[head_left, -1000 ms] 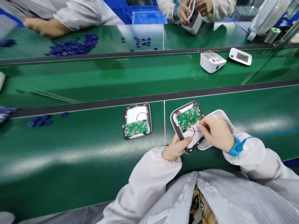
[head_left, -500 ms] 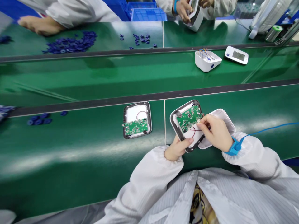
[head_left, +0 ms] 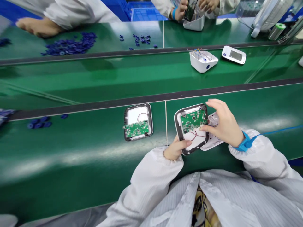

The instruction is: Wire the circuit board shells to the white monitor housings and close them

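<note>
My left hand (head_left: 177, 148) grips the lower left of a white device cover (head_left: 178, 129) with a dark inner rim, its inside facing up. A green circuit board (head_left: 194, 120) sits in the upper part of that cover, and thin dark red wires (head_left: 195, 136) run below it. At the cover's right side is my right hand (head_left: 223, 124), fingers spread. Its thumb tip is at the board's lower edge; whether it touches cannot be made out. A white shell (head_left: 214, 140) lies behind, partly hidden by the cover and right hand. Left of them rests a second cover (head_left: 151, 121) with its own board (head_left: 137, 129).
Blue round parts (head_left: 39, 123) lie at left. On the middle strip are a white wired housing (head_left: 201, 64) and a cover with a screen (head_left: 234, 55). Across the bench, co-workers' hands (head_left: 181, 11) work near a pile of blue parts (head_left: 68, 44). A blue wrist cord (head_left: 279, 130) trails right.
My right hand has gone from a pinch at the board to spread fingers. The held cover has turned slightly. The housing and screen cover on the middle strip have shifted left.
</note>
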The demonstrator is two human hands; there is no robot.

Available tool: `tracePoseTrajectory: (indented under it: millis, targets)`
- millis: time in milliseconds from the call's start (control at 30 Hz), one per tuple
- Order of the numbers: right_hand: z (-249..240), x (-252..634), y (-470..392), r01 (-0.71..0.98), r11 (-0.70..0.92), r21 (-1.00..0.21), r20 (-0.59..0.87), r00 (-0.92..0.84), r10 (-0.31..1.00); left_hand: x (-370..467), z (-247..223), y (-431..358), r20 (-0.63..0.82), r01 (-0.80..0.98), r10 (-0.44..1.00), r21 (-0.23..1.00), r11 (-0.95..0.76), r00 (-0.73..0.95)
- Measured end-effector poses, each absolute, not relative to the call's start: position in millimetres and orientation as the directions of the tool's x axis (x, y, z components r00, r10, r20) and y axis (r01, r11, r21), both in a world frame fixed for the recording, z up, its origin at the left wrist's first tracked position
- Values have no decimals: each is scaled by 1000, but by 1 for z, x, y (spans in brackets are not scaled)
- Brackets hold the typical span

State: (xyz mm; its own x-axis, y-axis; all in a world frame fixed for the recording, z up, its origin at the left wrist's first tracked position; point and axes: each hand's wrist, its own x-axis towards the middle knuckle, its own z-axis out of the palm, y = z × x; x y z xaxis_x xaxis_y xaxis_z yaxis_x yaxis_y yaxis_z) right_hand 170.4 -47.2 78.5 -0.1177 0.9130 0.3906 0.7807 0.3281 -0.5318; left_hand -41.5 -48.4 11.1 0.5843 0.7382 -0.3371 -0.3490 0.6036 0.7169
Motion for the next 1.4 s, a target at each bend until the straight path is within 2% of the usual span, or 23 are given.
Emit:
tracePoseTrajectory:
  millis: [67, 133, 367, 467, 567, 633, 700, 767, 833, 900, 933, 1033, 1100, 1167, 1333, 1400]
  targets:
    - [78, 176, -43, 712, 461, -529, 403, -268, 875, -43, 9, -48, -322, -337, 718, 716, 611, 617]
    - [76, 179, -42, 689, 527, -497, 387, -368, 846, -44, 7, -48, -312, -330, 714, 724, 606, 626]
    - [71, 180, -46, 799, 528, -289, 422, -389, 819, -44, 0, -48, -296, -333, 718, 732, 595, 630]
    - [72, 181, -46, 791, 534, -298, 434, -386, 814, -43, 4, -48, -269, -335, 702, 730, 595, 660]
    - [74, 182, -45, 771, 514, -376, 436, -342, 833, -41, 13, -45, -221, -340, 693, 745, 574, 686]
    - [75, 183, -43, 749, 499, -435, 459, -292, 839, -40, 22, -37, -145, -353, 719, 794, 495, 680]
    - [76, 185, -42, 690, 561, -457, 535, -290, 793, -39, 29, -25, -22, -396, 805, 862, 315, 593]
    - [76, 187, -41, 598, 680, -424, 637, -337, 693, -39, 33, -13, 80, -427, 925, 899, 93, 370]
    - [77, 188, -42, 529, 768, -360, 712, -376, 593, -42, 34, -4, 105, -358, 989, 931, -63, 99]
    - [80, 187, -42, 538, 794, -283, 739, -406, 538, -46, 32, -1, 125, -199, 992, 972, -126, -19]
    - [81, 185, -43, 559, 795, -235, 736, -432, 521, -48, 30, -2, 147, -107, 989, 984, -145, 15]
    - [84, 176, -44, 613, 788, -61, 664, -565, 490, -50, 28, -8, 156, 152, 935, 965, -213, 318]
    - [84, 169, -45, 613, 789, 34, 604, -642, 472, -48, 30, -13, 73, 323, 883, 914, -245, 463]
    - [81, 161, -47, 600, 795, 86, 567, -686, 456, -44, 35, -17, -29, 458, 849, 851, -256, 527]
    - [78, 145, -54, 612, 782, 118, 553, -694, 461, -44, 51, -22, -255, 573, 743, 794, -205, 619]
    - [79, 140, -57, 629, 769, 118, 556, -683, 474, -48, 52, -22, -303, 577, 714, 799, -171, 631]
